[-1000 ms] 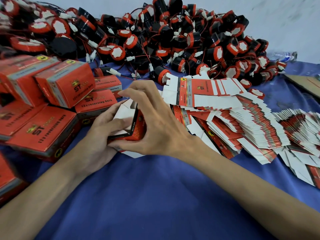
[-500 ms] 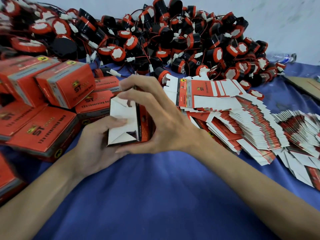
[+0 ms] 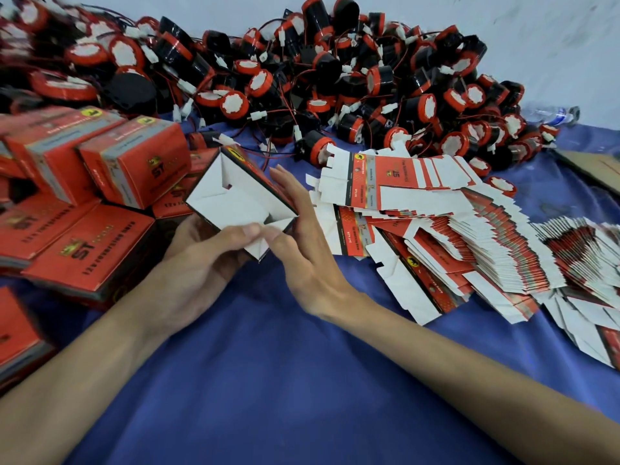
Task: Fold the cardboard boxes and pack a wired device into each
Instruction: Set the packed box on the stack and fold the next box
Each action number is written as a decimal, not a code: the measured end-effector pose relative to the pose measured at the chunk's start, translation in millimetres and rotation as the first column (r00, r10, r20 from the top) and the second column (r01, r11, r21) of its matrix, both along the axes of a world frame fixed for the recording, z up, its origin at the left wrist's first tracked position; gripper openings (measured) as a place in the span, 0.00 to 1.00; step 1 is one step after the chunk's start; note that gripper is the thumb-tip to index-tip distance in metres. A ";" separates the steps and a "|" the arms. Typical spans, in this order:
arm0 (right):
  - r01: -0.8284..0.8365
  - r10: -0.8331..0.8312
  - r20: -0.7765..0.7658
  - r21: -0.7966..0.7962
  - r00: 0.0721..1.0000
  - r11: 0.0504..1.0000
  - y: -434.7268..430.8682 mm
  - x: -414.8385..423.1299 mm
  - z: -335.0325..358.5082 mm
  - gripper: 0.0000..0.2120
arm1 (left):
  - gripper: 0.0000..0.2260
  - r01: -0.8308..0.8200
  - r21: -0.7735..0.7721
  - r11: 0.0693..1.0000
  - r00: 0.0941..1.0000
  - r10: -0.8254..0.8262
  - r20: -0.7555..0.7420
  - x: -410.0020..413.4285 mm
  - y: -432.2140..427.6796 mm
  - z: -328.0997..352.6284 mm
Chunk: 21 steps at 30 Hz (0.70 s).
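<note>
— What can't we make out here?
— The fingers of the left hand (image 3: 198,260). They curl under the box (image 3: 231,199) and we lose them there. Only the thumb shows, lying on a white flap. We cannot tell whether anything is inside, because the folded white flaps face us and cover the opening.
— And the right hand (image 3: 308,260)?
— We see its fingers straight, laid flat along the right side of the box. Its thumb tip sits beside the left thumb at the lower flap. It grips nothing.
— Where do we place the box?
— Left of the middle of the frame, tilted onto a corner, above the blue cloth (image 3: 268,380).
— What do we see around it?
— Closed boxes (image 3: 134,162) fill the left of the frame, blurred and cut off at the edge, and the held box overlaps them. Across the top lies a heap of wired devices (image 3: 335,78), black and red with tangled wires, smeared at the upper left. To the right of the hands, flat boxes (image 3: 436,229) fan out and run off the right edge. In the upper right, a bottle (image 3: 550,114) is half hidden behind the heap, and a brown sheet (image 3: 597,169) is cut off by the edge.
</note>
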State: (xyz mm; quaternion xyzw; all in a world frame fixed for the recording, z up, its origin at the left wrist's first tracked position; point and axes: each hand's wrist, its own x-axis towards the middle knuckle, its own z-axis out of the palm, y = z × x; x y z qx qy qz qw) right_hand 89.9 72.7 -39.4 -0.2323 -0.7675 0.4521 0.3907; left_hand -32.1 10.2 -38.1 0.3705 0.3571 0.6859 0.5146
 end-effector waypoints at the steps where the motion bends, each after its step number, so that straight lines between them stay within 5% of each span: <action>1: 0.000 0.000 -0.011 -0.005 1.000 1.000 0.2 -0.4 -2.5 0.30 | 0.15 -0.013 -0.012 1.000 1.000 0.013 -0.007 0.0 0.0 0.2; 9: -0.001 0.005 -0.037 0.118 0.999 0.993 0.0 1.0 -5.1 0.23 | 0.13 0.017 0.009 1.000 1.000 -0.017 0.003 -0.9 -2.9 5.7; 21: 0.056 -0.049 -0.040 0.194 0.998 0.979 -4.0 1.2 1.5 0.27 | 0.14 -0.051 0.063 0.997 0.999 0.050 0.017 4.2 -5.9 7.4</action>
